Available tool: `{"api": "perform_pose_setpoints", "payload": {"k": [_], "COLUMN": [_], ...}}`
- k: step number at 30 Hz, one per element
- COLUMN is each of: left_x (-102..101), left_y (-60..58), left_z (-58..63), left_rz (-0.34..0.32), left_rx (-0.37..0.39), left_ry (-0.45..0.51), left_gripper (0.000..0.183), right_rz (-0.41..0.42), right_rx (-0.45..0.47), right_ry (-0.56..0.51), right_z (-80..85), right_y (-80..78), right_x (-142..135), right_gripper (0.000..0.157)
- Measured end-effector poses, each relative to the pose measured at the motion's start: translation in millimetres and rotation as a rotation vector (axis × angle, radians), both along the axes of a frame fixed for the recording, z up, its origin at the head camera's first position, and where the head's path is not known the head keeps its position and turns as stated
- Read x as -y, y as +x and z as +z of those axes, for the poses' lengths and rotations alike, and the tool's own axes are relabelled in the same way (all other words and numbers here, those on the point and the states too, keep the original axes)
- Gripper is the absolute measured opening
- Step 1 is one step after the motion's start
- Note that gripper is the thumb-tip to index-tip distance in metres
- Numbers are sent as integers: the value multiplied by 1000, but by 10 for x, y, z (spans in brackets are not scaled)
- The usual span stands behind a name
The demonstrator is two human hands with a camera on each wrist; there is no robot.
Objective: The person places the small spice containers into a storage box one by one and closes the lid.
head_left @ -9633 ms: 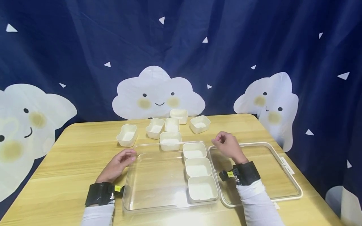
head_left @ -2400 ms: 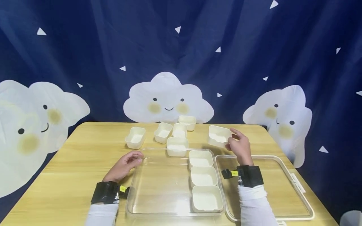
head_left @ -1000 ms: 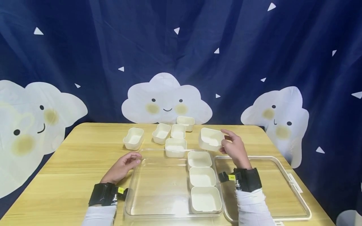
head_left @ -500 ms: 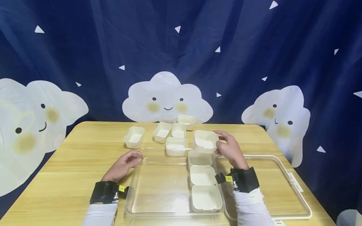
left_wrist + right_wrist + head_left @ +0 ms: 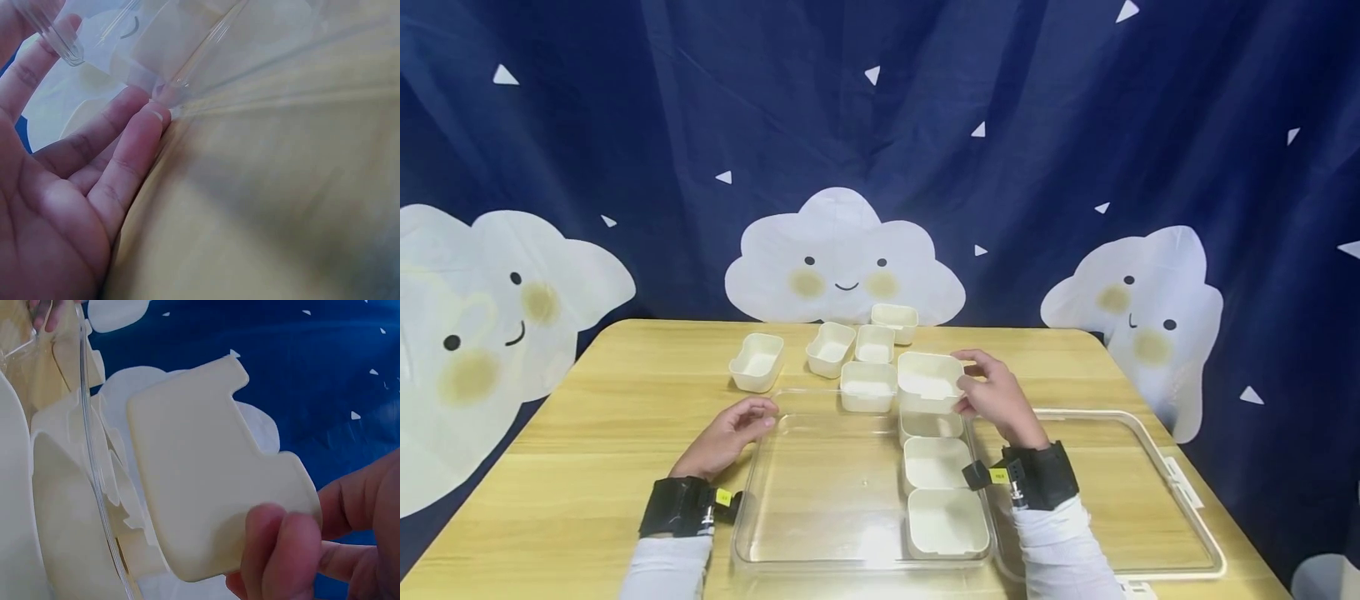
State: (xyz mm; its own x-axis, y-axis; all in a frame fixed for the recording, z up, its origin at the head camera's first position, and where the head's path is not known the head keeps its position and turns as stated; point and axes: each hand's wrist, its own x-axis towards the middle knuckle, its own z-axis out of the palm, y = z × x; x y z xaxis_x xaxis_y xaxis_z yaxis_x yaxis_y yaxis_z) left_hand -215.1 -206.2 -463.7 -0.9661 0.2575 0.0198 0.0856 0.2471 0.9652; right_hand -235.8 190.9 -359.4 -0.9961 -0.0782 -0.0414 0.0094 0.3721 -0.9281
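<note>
My right hand point(image 5: 996, 398) pinches the right wall of a cream, open-topped cup point(image 5: 929, 377), fingertips in front and behind. The cup is upright, overlapping the far rim of a clear, shallow box point(image 5: 827, 567). In the right wrist view, the held cup's side point(image 5: 187, 462) shows a notch in its rim. Beneath it in the head view, a cup point(image 5: 931, 425) is partly hidden; two more cups point(image 5: 937, 463) line up along the box's right side. My left hand point(image 5: 722, 440) rests its relaxed fingers against the box's far left corner, fingertips at the clear wall point(image 5: 181, 81).
Several loose cream cups point(image 5: 875, 343) stand behind the box, one cup point(image 5: 757, 363) farther left. A clear lid point(image 5: 1112, 500) with a white frame and side clips lies right of the box, under my right forearm. Behind the table point(image 5: 550, 467) hangs a blue curtain point(image 5: 1015, 108).
My right hand has taken the cup from the table's far right and carried it leftward to over the box's far right corner. My left hand keeps its place at the box.
</note>
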Motion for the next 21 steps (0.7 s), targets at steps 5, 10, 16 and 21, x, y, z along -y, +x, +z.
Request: {"api": "perform_pose_setpoints", "payload": {"k": [5,10,16,21], "left_x": [5,0,-5,-3], "left_y": [15,14,11,10], "left_z": [12,24,26,29], "left_rz": [-7,-3,-1,-11], "left_rx": [-21,-28,-23,-19], "left_ry": [7,16,15,7], "left_gripper": [36,35,35,35], "right_rz": [38,65,104,142], "right_rx": [12,18,44,61], "right_ry": [-28,-50,-63,-71], "right_z": [-20,-9,-40,-71], "right_y": [5,14,13,7], "right_x": [44,83,125,163], "right_gripper": [46,46,47,50]}}
